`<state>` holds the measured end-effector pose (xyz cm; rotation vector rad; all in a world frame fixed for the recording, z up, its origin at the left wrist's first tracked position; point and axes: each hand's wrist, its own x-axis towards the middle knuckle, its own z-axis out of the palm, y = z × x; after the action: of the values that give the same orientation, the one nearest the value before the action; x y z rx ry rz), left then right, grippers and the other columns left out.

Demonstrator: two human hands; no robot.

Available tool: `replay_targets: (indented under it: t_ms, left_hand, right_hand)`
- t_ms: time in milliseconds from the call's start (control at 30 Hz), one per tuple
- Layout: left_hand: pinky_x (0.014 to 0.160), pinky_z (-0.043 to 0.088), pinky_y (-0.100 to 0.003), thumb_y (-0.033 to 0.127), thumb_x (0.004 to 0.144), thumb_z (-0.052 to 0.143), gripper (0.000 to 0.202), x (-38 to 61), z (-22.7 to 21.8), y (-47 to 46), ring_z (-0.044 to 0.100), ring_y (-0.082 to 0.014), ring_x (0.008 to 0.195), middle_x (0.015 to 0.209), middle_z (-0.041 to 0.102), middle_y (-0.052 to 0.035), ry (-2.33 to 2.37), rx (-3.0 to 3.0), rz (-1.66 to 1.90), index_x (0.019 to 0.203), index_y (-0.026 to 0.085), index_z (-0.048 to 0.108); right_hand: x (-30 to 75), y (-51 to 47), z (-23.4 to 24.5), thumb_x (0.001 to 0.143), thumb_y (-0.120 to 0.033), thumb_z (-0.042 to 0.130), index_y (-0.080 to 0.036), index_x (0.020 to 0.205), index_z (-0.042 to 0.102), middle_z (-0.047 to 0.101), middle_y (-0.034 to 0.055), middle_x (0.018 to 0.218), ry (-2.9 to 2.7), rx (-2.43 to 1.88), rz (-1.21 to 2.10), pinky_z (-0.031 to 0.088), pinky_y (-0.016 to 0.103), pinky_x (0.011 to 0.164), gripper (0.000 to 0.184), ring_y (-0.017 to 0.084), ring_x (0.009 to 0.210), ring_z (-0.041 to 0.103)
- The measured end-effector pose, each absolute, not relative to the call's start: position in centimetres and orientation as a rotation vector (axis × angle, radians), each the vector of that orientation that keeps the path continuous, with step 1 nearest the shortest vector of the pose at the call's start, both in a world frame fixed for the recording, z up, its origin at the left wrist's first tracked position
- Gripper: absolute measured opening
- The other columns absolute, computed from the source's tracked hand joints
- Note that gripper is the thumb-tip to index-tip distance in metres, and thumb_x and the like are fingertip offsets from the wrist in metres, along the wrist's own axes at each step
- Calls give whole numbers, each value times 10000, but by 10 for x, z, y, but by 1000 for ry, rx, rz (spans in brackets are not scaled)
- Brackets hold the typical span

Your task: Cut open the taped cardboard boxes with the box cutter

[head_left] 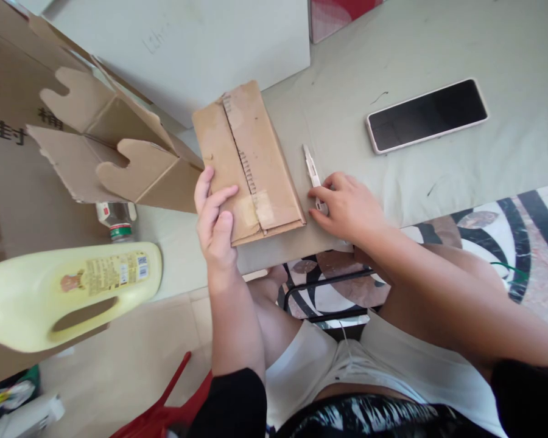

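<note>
A brown cardboard box [251, 164] with a taped seam down its middle lies on the pale tabletop in front of me. My left hand [215, 216] grips its near left edge, with fingers bent over the top face. Just right of the box is a small white utility knife [312, 167], its tip pointing away from me. The thumb and index finger of my right hand [347, 204] close around the knife's near end. That end is partly hidden by the fingers, and the other fingers are curled.
A phone [427, 115] lies on the tabletop at the right. At the left stand an opened carton with notched flaps [137, 164], a small green-capped bottle [119, 220] and a large yellow jug [73, 286]. A white box [187, 55] stands behind. The table's edge is near my legs.
</note>
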<state>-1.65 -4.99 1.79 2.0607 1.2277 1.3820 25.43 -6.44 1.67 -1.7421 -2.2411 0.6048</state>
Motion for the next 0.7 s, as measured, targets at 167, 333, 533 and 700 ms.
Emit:
replay_targets:
  t_ms: [167,333,533,700]
  left_hand:
    - [1291,297,-584,778,888,396,591,7,19,-65,274,-361,1585,1660,363,48,1352,2073,1397,1255,367,611]
    - [1271,259,-624,794,840,499,652,29,19,-77,322,-371,1549,1619,380,-82,1298,2270,1391,1270,310,574]
    - [1243,282,-615,760,869,515,643,35,16,-75,412,-364,1477,1538,426,-137,1295,2319,1369,1296,283,569]
    - [1241,296,-617,752,888,494,632,45,20,-82,408,-360,1483,1526,429,-136,1376,2331,1314,1305,282,561]
  right_hand:
    - [258,-60,28,920,-233,447,-204,1162,690,657,149,1057,-2199,-1965,657,350,347,632,344,253,779,584]
    - [270,-57,42,859,-193,473,-254,1276,663,617,27,686,-2005,-1894,987,322,295,572,462,194,601,512]
    - [292,-70,52,784,-164,454,-196,1016,747,608,15,667,-1463,-1462,951,375,277,511,375,137,529,499]
    - [295,-94,64,833,-131,493,-239,1080,664,654,33,786,-1365,-1062,715,520,332,619,319,182,702,656]
